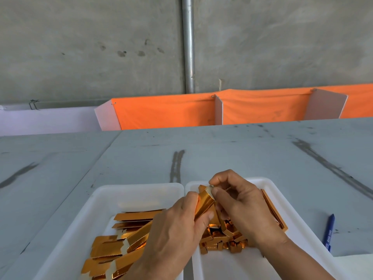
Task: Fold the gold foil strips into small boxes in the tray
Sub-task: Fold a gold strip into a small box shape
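The left grip (181, 225) curls round the lower part of a gold foil strip (204, 205), while the right grip (242, 207) pinches its upper end, apparently at a flap; the strip sits between both, above the right tray (264, 181) of folded boxes (221, 238).

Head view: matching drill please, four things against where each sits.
1. flat gold foil strips
2. folded gold boxes
3. blue pen
4. half-folded strip

A. in the right white tray
B. pinched between left hand and right hand
C. in the left white tray
D. on the grey table, right of both trays

Pairs: 1-C, 2-A, 3-D, 4-B.
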